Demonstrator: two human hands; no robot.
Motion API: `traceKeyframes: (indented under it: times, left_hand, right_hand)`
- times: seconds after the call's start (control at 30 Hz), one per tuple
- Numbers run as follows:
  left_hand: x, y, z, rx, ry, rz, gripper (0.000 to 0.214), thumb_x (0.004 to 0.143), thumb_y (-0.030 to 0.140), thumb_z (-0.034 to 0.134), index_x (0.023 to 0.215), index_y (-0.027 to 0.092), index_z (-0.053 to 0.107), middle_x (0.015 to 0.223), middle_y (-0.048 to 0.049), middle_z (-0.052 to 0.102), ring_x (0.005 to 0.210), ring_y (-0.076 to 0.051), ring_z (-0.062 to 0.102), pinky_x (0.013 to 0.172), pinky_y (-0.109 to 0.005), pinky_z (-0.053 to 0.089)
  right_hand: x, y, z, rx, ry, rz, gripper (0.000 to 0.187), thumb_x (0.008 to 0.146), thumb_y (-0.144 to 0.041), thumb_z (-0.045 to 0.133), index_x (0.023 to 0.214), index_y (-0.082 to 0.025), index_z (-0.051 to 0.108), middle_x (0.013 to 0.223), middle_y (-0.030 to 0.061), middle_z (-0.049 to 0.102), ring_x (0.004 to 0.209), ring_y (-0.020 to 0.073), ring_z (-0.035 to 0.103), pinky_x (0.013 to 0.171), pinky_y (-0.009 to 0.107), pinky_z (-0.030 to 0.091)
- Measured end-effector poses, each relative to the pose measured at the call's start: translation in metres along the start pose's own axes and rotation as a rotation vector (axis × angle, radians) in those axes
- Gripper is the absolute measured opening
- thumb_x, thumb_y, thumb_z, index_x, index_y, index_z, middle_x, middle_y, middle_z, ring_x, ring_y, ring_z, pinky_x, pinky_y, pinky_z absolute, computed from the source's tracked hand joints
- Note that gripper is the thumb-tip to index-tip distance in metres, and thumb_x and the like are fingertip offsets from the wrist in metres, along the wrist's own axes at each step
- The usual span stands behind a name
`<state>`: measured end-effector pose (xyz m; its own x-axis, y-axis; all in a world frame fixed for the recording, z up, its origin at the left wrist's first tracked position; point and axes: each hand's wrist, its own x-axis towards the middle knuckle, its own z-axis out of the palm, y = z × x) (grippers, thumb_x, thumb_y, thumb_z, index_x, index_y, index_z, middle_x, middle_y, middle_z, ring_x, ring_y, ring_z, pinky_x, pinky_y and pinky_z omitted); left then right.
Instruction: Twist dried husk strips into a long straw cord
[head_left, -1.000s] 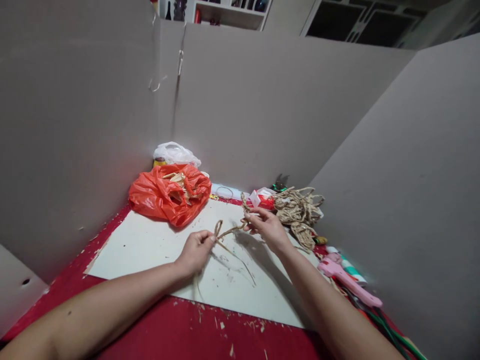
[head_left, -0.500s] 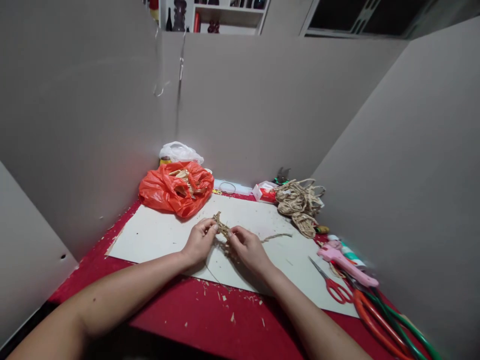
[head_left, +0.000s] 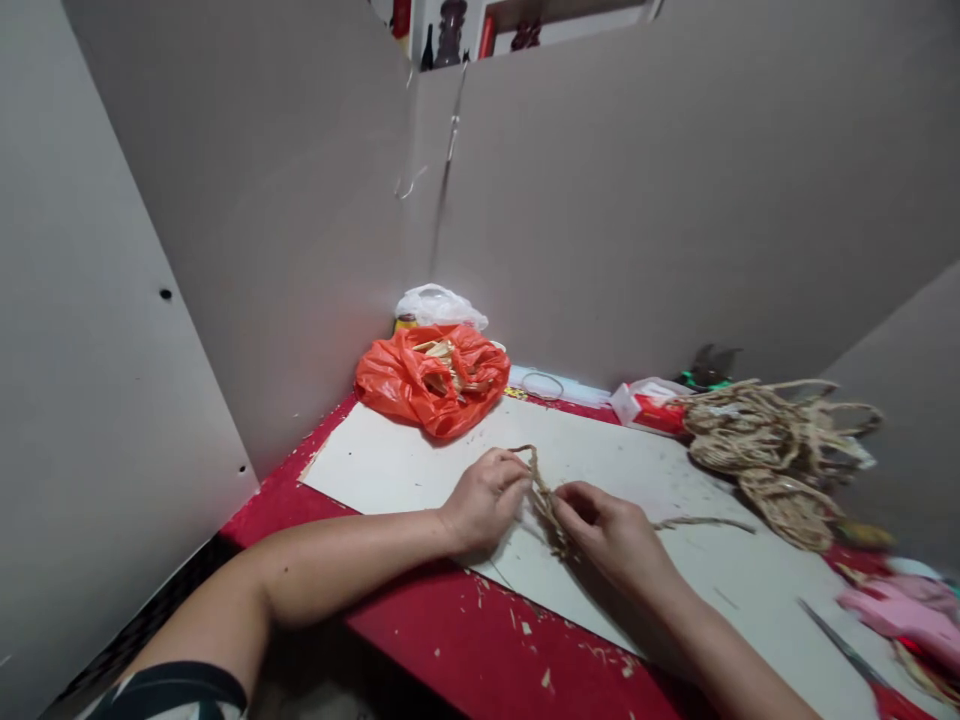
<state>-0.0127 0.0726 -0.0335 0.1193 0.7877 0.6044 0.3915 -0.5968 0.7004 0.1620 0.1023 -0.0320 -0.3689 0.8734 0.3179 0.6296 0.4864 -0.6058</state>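
As seen from the head, low over the white board: twisted cord pinched between both hands. Upper end, by a small loop, in the left hand, thumb and fingertips closed on it. Lower part in the right hand, likewise closed around it, just beside the left. Loose tail trailing rightward over the board, away from the right hand. Underneath, red table strewn with straw bits. Beyond the left hand, orange bag in the far corner; well to the right, bundle of rope; at the right edge, pink glue gun, blurred, and a blade of the scissors. Compared with half a second ago: same two-handed pinch, cord between the hands as before; everything shifted rightward in frame, bag and rope with it, scissors now mostly cut off.
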Motion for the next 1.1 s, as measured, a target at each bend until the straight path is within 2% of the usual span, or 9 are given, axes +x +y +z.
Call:
traceKeyframes:
  times: [0.1, 0.27, 0.43, 0.6, 0.7, 0.87, 1.0, 1.1]
  left_hand:
    - [-0.001, 0.002, 0.001, 0.003, -0.136, 0.045, 0.017, 0.084, 0.017, 0.044, 0.081, 0.015, 0.06, 0.088, -0.0073, 0.062, 0.086, -0.015, 0.056, 0.083, -0.029, 0.044]
    - [0.002, 0.004, 0.001, 0.031, -0.159, 0.069, 0.018, 0.084, 0.014, 0.043, 0.081, 0.014, 0.06, 0.088, -0.0075, 0.062, 0.086, -0.016, 0.056, 0.082, -0.03, 0.044]
    - [0.005, 0.006, 0.0, 0.12, -0.24, 0.136, 0.019, 0.083, 0.012, 0.042, 0.084, 0.015, 0.061, 0.09, -0.0082, 0.061, 0.087, -0.016, 0.055, 0.084, -0.032, 0.044]
    - [0.006, 0.004, 0.001, 0.14, -0.186, 0.131, 0.018, 0.083, 0.015, 0.043, 0.083, 0.016, 0.061, 0.089, -0.0083, 0.061, 0.086, -0.016, 0.055, 0.082, -0.032, 0.045]
    - [0.006, 0.003, 0.001, 0.122, -0.2, 0.115, 0.018, 0.083, 0.014, 0.043, 0.082, 0.016, 0.061, 0.09, -0.0082, 0.063, 0.087, -0.016, 0.057, 0.083, -0.032, 0.045]
    - [0.008, 0.004, 0.002, 0.139, -0.273, 0.129, 0.019, 0.081, 0.012, 0.043, 0.08, 0.016, 0.061, 0.09, -0.0083, 0.062, 0.087, -0.017, 0.055, 0.084, -0.033, 0.044]
    - [0.009, 0.004, 0.003, 0.159, -0.25, 0.15, 0.019, 0.081, 0.011, 0.042, 0.078, 0.016, 0.06, 0.086, -0.0083, 0.06, 0.082, -0.016, 0.054, 0.082, -0.033, 0.044]
    - [0.01, 0.002, 0.003, 0.177, -0.214, 0.167, 0.018, 0.081, 0.012, 0.043, 0.081, 0.015, 0.06, 0.086, -0.0086, 0.06, 0.082, -0.016, 0.054, 0.081, -0.033, 0.045]
  right_hand:
    - [-0.002, -0.007, -0.001, 0.099, -0.078, -0.023, 0.024, 0.077, -0.038, 0.049, 0.07, -0.018, 0.062, 0.062, 0.0047, 0.064, 0.056, 0.0179, 0.057, 0.054, 0.027, 0.043]
    - [-0.004, -0.012, 0.001, 0.139, -0.022, -0.054, 0.019, 0.079, -0.03, 0.049, 0.073, -0.018, 0.062, 0.064, 0.0024, 0.064, 0.057, 0.0154, 0.055, 0.057, 0.025, 0.043]
    - [-0.005, -0.011, 0.0, 0.121, 0.021, -0.081, 0.016, 0.08, -0.028, 0.049, 0.077, -0.018, 0.062, 0.067, 0.0029, 0.064, 0.059, 0.0143, 0.055, 0.06, 0.025, 0.043]
    - [-0.004, -0.013, 0.001, 0.184, 0.063, -0.056, 0.012, 0.078, -0.027, 0.05, 0.076, -0.018, 0.057, 0.064, 0.0015, 0.06, 0.055, 0.0126, 0.052, 0.056, 0.024, 0.042]
    - [-0.001, -0.012, 0.001, 0.188, 0.048, -0.064, 0.01, 0.078, -0.024, 0.049, 0.075, -0.018, 0.056, 0.061, 0.0, 0.058, 0.055, 0.0117, 0.051, 0.055, 0.023, 0.04]
    - [-0.001, -0.009, -0.002, 0.041, 0.0, -0.154, 0.01, 0.08, -0.024, 0.048, 0.075, -0.018, 0.055, 0.063, 0.0, 0.058, 0.055, 0.0114, 0.048, 0.056, 0.022, 0.037]
    - [-0.003, -0.009, -0.005, -0.07, -0.022, -0.185, 0.013, 0.084, -0.028, 0.046, 0.08, -0.019, 0.054, 0.066, 0.0014, 0.059, 0.056, 0.0121, 0.05, 0.057, 0.023, 0.035]
    - [-0.003, -0.01, -0.006, -0.074, -0.034, -0.191, 0.012, 0.086, -0.027, 0.044, 0.083, -0.019, 0.052, 0.067, 0.0012, 0.059, 0.057, 0.0121, 0.05, 0.057, 0.022, 0.035]
